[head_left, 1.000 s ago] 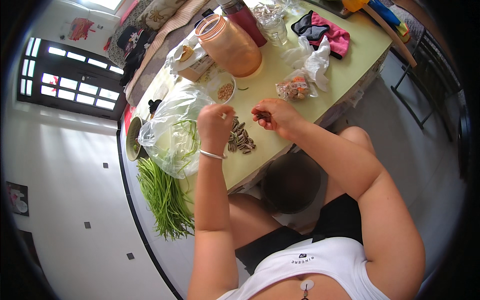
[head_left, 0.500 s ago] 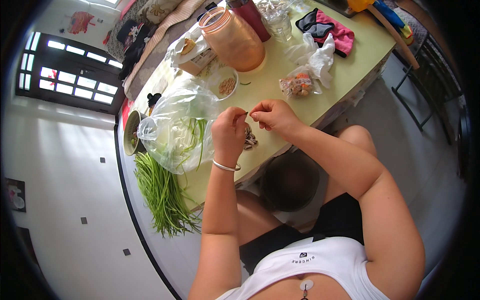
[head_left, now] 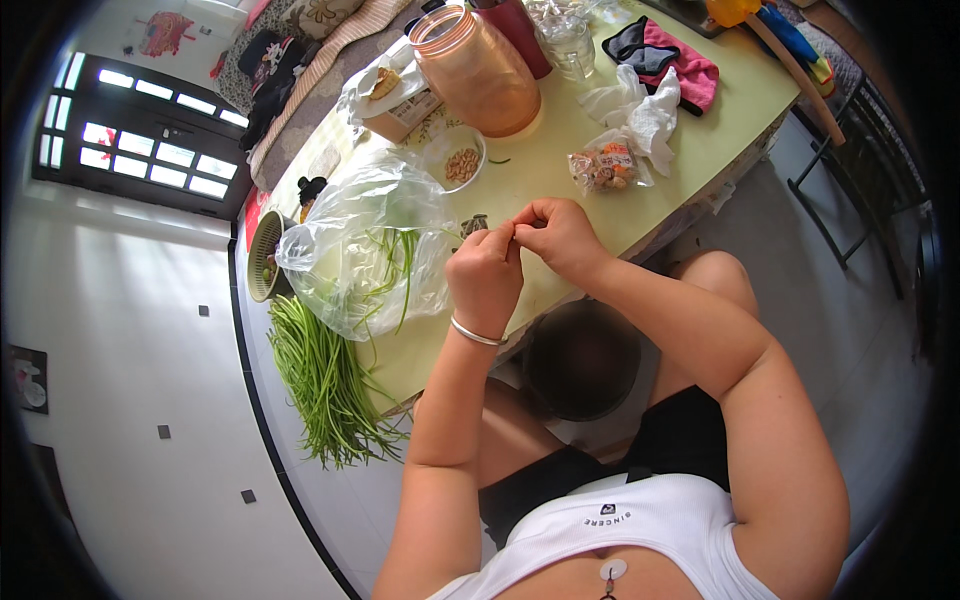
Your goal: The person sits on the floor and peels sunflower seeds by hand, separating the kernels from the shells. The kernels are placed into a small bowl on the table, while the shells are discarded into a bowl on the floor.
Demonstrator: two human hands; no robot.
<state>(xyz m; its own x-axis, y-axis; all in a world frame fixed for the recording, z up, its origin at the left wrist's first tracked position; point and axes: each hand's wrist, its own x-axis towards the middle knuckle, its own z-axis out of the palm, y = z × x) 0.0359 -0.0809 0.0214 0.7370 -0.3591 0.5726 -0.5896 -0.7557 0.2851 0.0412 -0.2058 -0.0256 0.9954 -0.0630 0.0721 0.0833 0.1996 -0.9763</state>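
Over the near edge of the table, my left hand [head_left: 485,276] and my right hand [head_left: 562,238] meet at the fingertips. Both are closed in a pinch; whatever sits between the fingers is too small and hidden to make out. Just beyond the left knuckles, part of a small pile of dark striped seeds [head_left: 473,225] shows, the rest covered by my hand. Farther off stands a white bowl [head_left: 480,168] holding light brown kernels [head_left: 462,165]. Left of my left hand lies a clear plastic bag [head_left: 345,270] with green stalks in it.
A bundle of long green stalks [head_left: 325,390] hangs over the table's left edge, near a basket [head_left: 262,255]. Toward the back are a large orange jar [head_left: 480,80], a packet of snacks [head_left: 605,168], crumpled tissue [head_left: 655,120] and a pink-black cloth [head_left: 685,70]. A black bucket [head_left: 582,365] stands between my knees.
My left hand has shifted right and closer to me, its fingertips now against the right hand's. A small dark bit seen at the left fingertips earlier is hidden now.
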